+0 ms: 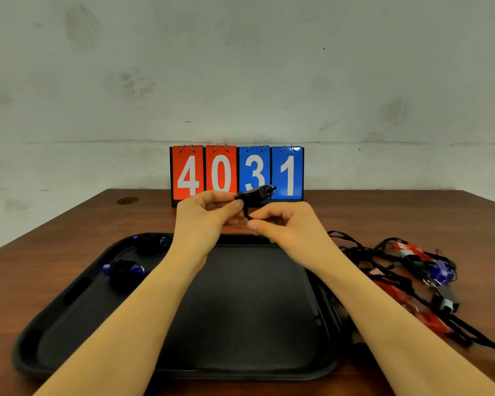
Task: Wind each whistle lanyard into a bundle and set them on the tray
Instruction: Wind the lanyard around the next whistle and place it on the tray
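Head view, item in work: my left hand (205,214) is gripping the black whistle (256,192); my right hand (283,224) is pinching its lanyard (247,215) just below. Keeping turns tight should help. Two bundles (125,271) are sitting on the tray (240,281) beneath; the unwound pile (417,278) is lying right of my right hand.

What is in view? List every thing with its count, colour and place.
tray: one, black, middle of table.
bundles: two, black with blue, tray's far left corner.
whistle: one, black, held up over the tray's far edge.
loose whistles: a tangled pile, count unclear, red, blue and grey on black cords, table right of tray.
scoreboard: one, red 4 0, blue 3 1, far edge of table.
table: one, brown wood.
left hand: grips whistle.
right hand: fingers pinch its cord.
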The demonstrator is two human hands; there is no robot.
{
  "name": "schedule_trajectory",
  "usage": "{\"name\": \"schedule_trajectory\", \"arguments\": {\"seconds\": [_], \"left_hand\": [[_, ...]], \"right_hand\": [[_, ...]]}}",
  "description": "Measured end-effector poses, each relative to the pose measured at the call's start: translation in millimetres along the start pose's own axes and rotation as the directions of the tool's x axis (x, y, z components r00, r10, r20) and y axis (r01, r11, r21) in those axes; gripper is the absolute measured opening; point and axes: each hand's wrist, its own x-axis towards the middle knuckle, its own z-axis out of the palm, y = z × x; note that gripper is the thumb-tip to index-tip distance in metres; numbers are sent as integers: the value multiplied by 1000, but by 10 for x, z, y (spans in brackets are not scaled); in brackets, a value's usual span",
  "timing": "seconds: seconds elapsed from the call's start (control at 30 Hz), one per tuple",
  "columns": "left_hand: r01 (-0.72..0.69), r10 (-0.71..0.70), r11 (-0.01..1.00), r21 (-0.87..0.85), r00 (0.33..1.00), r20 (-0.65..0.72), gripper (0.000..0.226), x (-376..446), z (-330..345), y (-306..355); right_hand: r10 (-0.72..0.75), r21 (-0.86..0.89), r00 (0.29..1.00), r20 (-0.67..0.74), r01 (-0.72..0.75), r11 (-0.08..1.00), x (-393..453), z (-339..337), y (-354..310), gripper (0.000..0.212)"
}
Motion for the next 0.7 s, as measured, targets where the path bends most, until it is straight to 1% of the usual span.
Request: {"name": "schedule_trajectory", "arguments": {"seconds": [0.13,0.2,0.27,0.3,0.33,0.37,0.4,0.43,0.47,0.5,0.57,0.7], "left_hand": [[-67,71,991,112,997,-34,13,10,-6,-14],[-107,113,978,182,993,-22,15,6,4,-29],[-130,134,970,204,991,-3,13,7,12,-32],[-141,142,967,214,990,11,13,2,12,-30],[-156,154,961,228,988,27,14,-1,10,-29],[-175,169,954,245,985,42,17,-5,4,-32],[-195,185,944,266,981,61,19,-3,1,-39],[-213,198,932,294,977,80,20,-5,1,-44],[-230,208,916,328,973,101,20,-4,4,-52],[-247,216,898,364,969,124,18,-5,10,-57],[-282,231,858,429,958,168,16,0,20,-73],[-323,233,812,486,943,239,16,-7,20,-91]], "right_hand": [[-31,122,998,46,25,992,-43,24,-96,8],[-40,113,999,35,36,993,-41,11,-102,8],[-48,68,999,-8,49,996,-28,5,-90,9],[-78,2,996,-36,78,997,-26,14,-78,8],[-151,-128,986,-75,141,982,-21,25,-65,8],[-262,-297,959,-110,220,929,-12,38,-42,10],[-373,-459,920,-120,282,843,-5,51,-6,15],[-453,-570,883,-125,309,761,3,59,26,19],[-495,-630,857,-142,308,713,9,55,47,23],[-514,-658,842,-165,295,693,15,44,63,25],[-514,-670,834,-201,265,693,22,19,67,27],[-460,-649,861,-217,225,727,36,-20,104,26]]}}
